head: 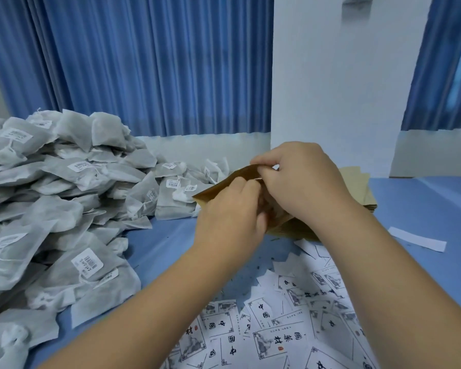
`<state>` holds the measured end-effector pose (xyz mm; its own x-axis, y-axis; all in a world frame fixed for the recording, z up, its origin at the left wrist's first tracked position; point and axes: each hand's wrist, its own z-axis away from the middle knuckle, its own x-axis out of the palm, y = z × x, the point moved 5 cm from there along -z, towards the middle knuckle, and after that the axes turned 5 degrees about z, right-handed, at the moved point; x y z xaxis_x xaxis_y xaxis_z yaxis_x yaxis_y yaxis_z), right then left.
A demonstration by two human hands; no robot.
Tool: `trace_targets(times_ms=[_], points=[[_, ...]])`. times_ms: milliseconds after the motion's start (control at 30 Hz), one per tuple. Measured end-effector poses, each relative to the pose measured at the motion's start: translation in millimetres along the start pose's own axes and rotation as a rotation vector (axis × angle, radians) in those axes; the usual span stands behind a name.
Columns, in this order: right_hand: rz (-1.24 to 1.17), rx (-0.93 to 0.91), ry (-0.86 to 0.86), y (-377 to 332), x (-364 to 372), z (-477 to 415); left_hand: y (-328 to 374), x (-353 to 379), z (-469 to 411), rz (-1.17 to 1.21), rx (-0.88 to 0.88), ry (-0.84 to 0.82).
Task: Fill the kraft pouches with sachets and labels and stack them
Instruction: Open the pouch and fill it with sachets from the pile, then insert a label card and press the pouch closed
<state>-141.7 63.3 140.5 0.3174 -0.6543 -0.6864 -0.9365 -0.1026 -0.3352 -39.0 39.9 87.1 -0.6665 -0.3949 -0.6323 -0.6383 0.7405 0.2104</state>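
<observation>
Both my hands hold one brown kraft pouch (224, 186) above the blue table (421, 209), at mid frame. My left hand (230, 209) grips its near side, fingers curled on the top edge. My right hand (301, 179) pinches the pouch's mouth from above. A big heap of grey-white sachets (64, 198) with barcode stickers fills the left side. White printed labels (290, 323) with black characters lie scattered at the bottom right. More kraft pouches (357, 190) lie in a flat pile just behind my right hand.
A white strip of paper (417, 238) lies alone on the table at the right. A white wall or pillar (338, 89) and blue curtains (144, 62) stand behind the table.
</observation>
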Motion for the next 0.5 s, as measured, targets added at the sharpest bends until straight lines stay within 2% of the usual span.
trace_targets(times_ms=[67, 133, 233, 333, 500], points=[[0.027, 0.043, -0.053, 5.1, 2.5, -2.3, -1.9, -9.1, 16.7, 0.110, 0.010, -0.005], [0.030, 0.086, -0.106, 10.4, 5.6, -3.3, -6.5, -6.0, 32.1, 0.149, -0.015, -0.155], [0.026, 0.110, -0.131, 14.6, 7.6, -2.8, -8.1, 10.4, 53.9, 0.040, 0.007, -0.436], [0.019, 0.116, -0.138, 15.8, 7.3, -3.5, -15.7, 27.5, 70.3, -0.013, -0.081, -0.616], [0.024, 0.114, -0.142, 17.5, 8.1, -4.3, -24.7, 44.9, 81.3, 0.082, -0.210, -0.680]])
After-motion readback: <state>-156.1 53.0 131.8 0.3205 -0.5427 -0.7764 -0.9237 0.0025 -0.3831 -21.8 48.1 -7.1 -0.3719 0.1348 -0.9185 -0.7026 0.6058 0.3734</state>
